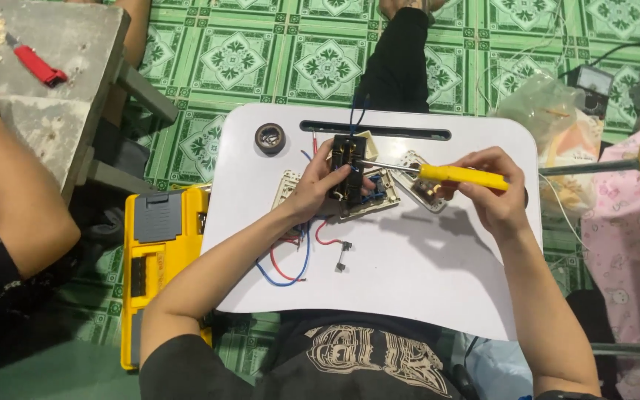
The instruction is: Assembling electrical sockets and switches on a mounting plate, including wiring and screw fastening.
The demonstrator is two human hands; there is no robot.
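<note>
Screwdriver at the socket

Left hand (318, 185) grips a black socket module (349, 169) upright; right hand (492, 194) is closed around a yellow-handled screwdriver (462, 175), tip touching it, above the white lap table (424, 267).

You get bright, even light from above. The white tray (409, 281) reflects it strongly but keeps its detail, with soft shadows under your hands and forearms. The middle is sharp. Toward the edges the green floor tiles (275, 52) bend slightly, and the lower left corner falls dim and blurry.
</note>
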